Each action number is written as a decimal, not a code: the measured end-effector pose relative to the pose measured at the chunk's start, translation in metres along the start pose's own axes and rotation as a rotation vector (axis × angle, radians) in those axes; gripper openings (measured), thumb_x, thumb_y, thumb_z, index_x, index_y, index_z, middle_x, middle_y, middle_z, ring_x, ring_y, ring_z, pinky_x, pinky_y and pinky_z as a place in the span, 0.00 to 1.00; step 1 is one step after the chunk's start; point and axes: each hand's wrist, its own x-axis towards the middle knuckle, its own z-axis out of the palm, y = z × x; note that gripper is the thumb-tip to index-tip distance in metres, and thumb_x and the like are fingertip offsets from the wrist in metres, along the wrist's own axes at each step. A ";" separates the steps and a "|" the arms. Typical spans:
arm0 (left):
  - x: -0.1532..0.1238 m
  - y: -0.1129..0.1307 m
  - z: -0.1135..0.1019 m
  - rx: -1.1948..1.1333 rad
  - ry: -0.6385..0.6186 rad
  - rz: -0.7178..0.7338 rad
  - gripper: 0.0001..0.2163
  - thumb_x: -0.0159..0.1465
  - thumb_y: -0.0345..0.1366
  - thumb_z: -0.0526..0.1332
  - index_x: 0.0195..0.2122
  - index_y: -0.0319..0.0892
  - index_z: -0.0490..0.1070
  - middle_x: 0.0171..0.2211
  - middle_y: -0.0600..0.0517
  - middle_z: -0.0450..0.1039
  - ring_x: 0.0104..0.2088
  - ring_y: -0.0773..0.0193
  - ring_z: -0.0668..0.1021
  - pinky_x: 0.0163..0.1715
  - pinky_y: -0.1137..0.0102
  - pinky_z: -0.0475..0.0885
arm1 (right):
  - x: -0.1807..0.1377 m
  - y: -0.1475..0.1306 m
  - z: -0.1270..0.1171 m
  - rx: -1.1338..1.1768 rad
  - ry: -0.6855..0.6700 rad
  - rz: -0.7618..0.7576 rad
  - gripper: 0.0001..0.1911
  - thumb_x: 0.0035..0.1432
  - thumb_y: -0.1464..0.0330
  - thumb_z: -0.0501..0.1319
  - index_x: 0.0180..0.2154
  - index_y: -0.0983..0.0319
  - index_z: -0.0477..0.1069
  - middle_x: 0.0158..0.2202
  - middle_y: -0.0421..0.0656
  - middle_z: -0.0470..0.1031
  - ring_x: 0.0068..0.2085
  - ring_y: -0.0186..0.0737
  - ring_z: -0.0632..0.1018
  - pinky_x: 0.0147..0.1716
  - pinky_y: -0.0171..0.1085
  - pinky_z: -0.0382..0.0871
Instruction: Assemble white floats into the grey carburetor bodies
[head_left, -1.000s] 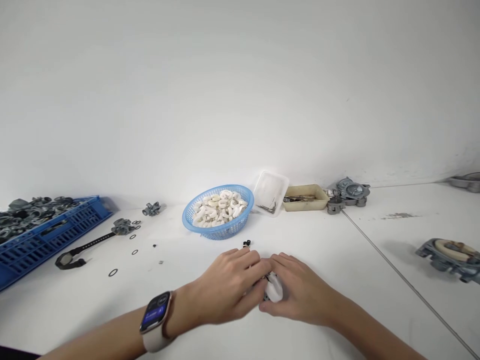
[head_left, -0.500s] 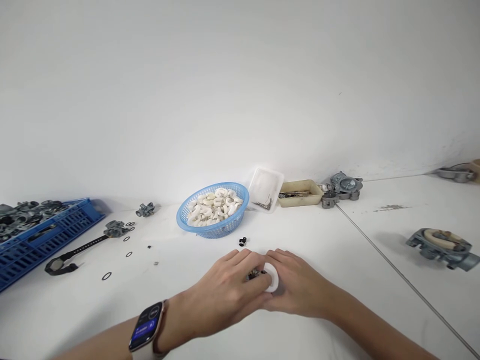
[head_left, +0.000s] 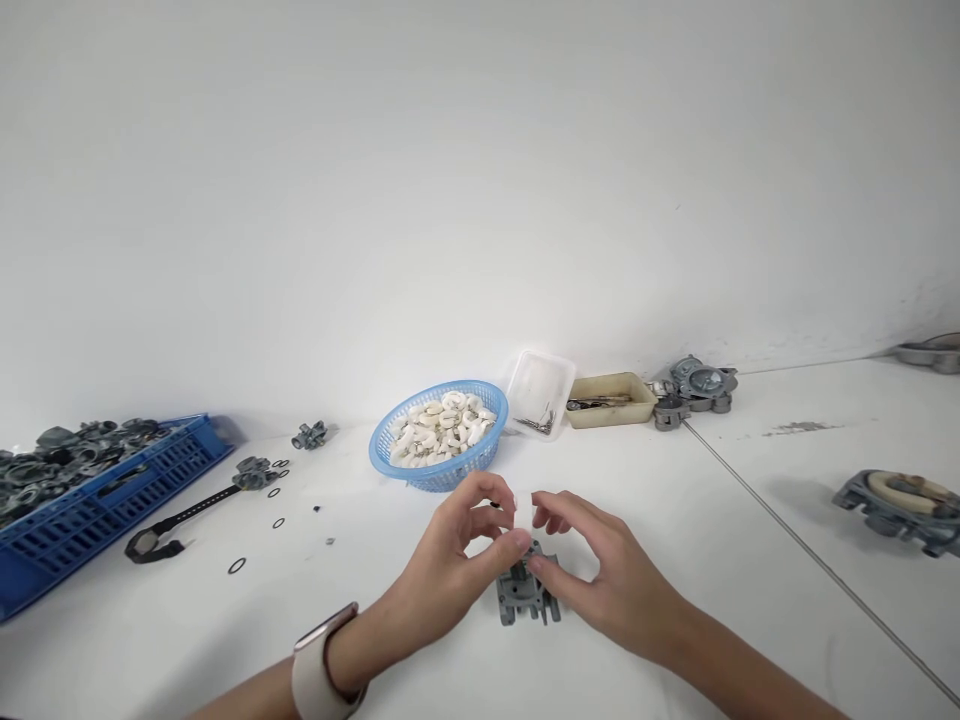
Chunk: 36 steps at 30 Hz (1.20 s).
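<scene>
Since the earlier frame, the hands have drawn apart from their tight cluster, baring the grey metal body (head_left: 529, 600), and the white piece (head_left: 523, 512) now stands edge-up above it.

Left hand (head_left: 457, 550): thumb and index bent together, apparently pinching the white piece at its near-left edge. Right hand (head_left: 604, 565): index tip at the piece's other edge, thumb low beside the metal body, gap between them wide — whether it grips or merely steadies cannot be told.

Metal body rests on the white table (head_left: 420, 680), below the fingertips; presumably the tabletop bears its weight so that both hands are free for the small piece. Fingertip hold, likely because the piece is small and a fuller grasp would cover it.

Blue basket (head_left: 373, 450) of similar white pieces sits just beyond the hands — within easy reach, I judge. Clear tray (head_left: 541, 385) and cream box (head_left: 646, 402) stand right of it, keeping small metal items gathered.
</scene>
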 end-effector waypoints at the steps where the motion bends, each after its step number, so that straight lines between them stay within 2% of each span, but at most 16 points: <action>1: 0.001 0.000 0.000 0.041 0.007 0.012 0.11 0.72 0.41 0.66 0.51 0.47 0.66 0.41 0.53 0.71 0.37 0.64 0.77 0.40 0.67 0.73 | 0.001 -0.002 -0.001 -0.004 -0.015 0.014 0.22 0.65 0.67 0.65 0.59 0.49 0.68 0.47 0.38 0.78 0.46 0.42 0.78 0.47 0.41 0.76; 4: 0.004 0.001 -0.003 0.242 0.000 0.074 0.17 0.71 0.39 0.66 0.58 0.49 0.65 0.40 0.53 0.75 0.39 0.62 0.78 0.44 0.64 0.74 | 0.003 -0.007 -0.007 -0.001 -0.071 0.052 0.20 0.65 0.67 0.64 0.58 0.48 0.69 0.46 0.38 0.76 0.45 0.41 0.76 0.47 0.41 0.75; 8: 0.003 0.002 -0.010 0.429 -0.072 0.140 0.12 0.70 0.39 0.65 0.54 0.47 0.74 0.43 0.51 0.80 0.43 0.59 0.77 0.46 0.63 0.73 | 0.004 -0.009 -0.010 0.027 -0.113 0.047 0.20 0.64 0.71 0.64 0.55 0.50 0.71 0.45 0.38 0.76 0.45 0.41 0.76 0.47 0.40 0.74; 13: -0.010 -0.012 -0.016 0.442 -0.072 0.122 0.12 0.69 0.38 0.68 0.53 0.48 0.77 0.48 0.51 0.82 0.45 0.59 0.79 0.50 0.63 0.75 | 0.003 -0.005 -0.008 0.070 -0.186 0.064 0.20 0.59 0.77 0.62 0.50 0.53 0.75 0.45 0.40 0.77 0.45 0.42 0.78 0.48 0.41 0.73; 16: -0.017 -0.025 -0.017 0.409 -0.077 0.163 0.13 0.70 0.39 0.68 0.55 0.48 0.77 0.50 0.48 0.80 0.48 0.57 0.80 0.51 0.62 0.76 | 0.004 -0.005 -0.008 0.096 -0.220 0.094 0.19 0.56 0.79 0.61 0.46 0.54 0.77 0.44 0.40 0.77 0.46 0.43 0.78 0.48 0.42 0.73; 22: -0.019 -0.044 -0.019 0.470 -0.090 0.256 0.16 0.73 0.40 0.65 0.60 0.45 0.74 0.56 0.41 0.75 0.55 0.51 0.78 0.56 0.55 0.76 | 0.008 -0.006 -0.011 0.155 -0.205 0.166 0.15 0.59 0.74 0.62 0.46 0.55 0.78 0.45 0.41 0.78 0.47 0.44 0.78 0.50 0.43 0.72; 25: -0.019 -0.052 -0.022 0.531 -0.102 0.271 0.15 0.74 0.38 0.64 0.61 0.46 0.73 0.56 0.41 0.73 0.56 0.51 0.78 0.56 0.55 0.77 | 0.008 -0.004 -0.012 0.144 -0.213 0.177 0.17 0.59 0.73 0.64 0.49 0.55 0.78 0.46 0.42 0.78 0.48 0.45 0.78 0.52 0.45 0.73; 29: -0.021 -0.062 -0.024 0.602 -0.082 0.338 0.16 0.72 0.36 0.65 0.60 0.46 0.72 0.57 0.41 0.72 0.56 0.52 0.78 0.55 0.56 0.79 | 0.007 -0.002 -0.012 0.106 -0.245 0.178 0.16 0.59 0.72 0.66 0.49 0.54 0.77 0.48 0.43 0.78 0.50 0.47 0.78 0.53 0.46 0.74; 36: -0.019 -0.071 -0.022 0.691 -0.044 0.389 0.17 0.69 0.34 0.66 0.59 0.45 0.72 0.58 0.39 0.71 0.55 0.51 0.80 0.54 0.56 0.81 | 0.006 0.001 -0.006 0.038 -0.277 0.229 0.17 0.59 0.69 0.68 0.51 0.54 0.77 0.50 0.44 0.77 0.50 0.48 0.79 0.52 0.45 0.77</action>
